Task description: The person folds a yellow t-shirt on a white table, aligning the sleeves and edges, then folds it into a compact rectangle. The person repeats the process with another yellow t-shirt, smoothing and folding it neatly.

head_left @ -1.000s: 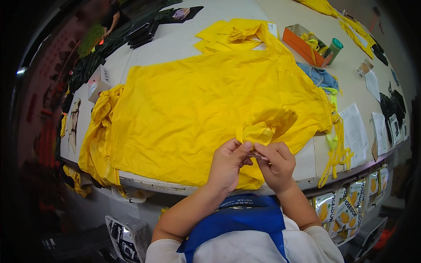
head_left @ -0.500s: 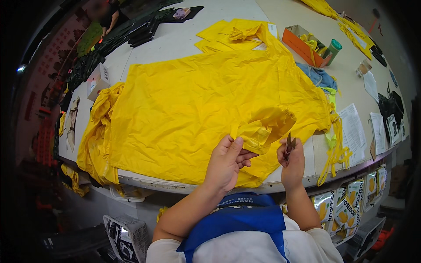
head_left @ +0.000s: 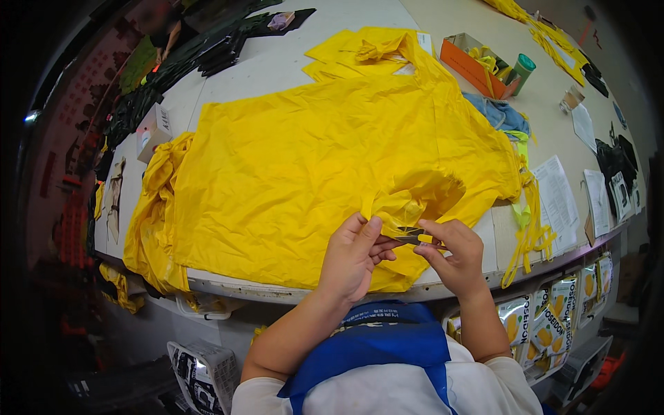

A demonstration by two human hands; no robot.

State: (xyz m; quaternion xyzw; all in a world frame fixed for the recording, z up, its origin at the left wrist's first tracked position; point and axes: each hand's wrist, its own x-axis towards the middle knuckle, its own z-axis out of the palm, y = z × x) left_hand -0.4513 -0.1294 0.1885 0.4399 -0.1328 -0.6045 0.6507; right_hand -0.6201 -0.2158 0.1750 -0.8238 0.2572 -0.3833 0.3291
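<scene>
A large yellow garment (head_left: 290, 166) of thin, creased fabric is spread over the table. My left hand (head_left: 351, 257) pinches the edge of its gathered, open end between thumb and fingers. Between the thumb and fingers of my right hand (head_left: 453, 256) is a pair of thread snips (head_left: 416, 237), dark-bladed with yellow on the handle. Their blades point left and lie against the fabric edge close to my left fingertips. Whether the blades are apart or together is too small to tell.
An orange box (head_left: 474, 67) with yellow strips and a green cylinder (head_left: 522, 69) stand at the far right. Papers (head_left: 555, 197) lie along the right edge. A white box (head_left: 153, 130) is at the left; bagged packages (head_left: 546, 321) hang below the table. Another person (head_left: 166, 41) is far left.
My right hand has moved left and turned, bringing the snips from within the palm to the fabric edge beside my left fingers. My left hand keeps its pinch.
</scene>
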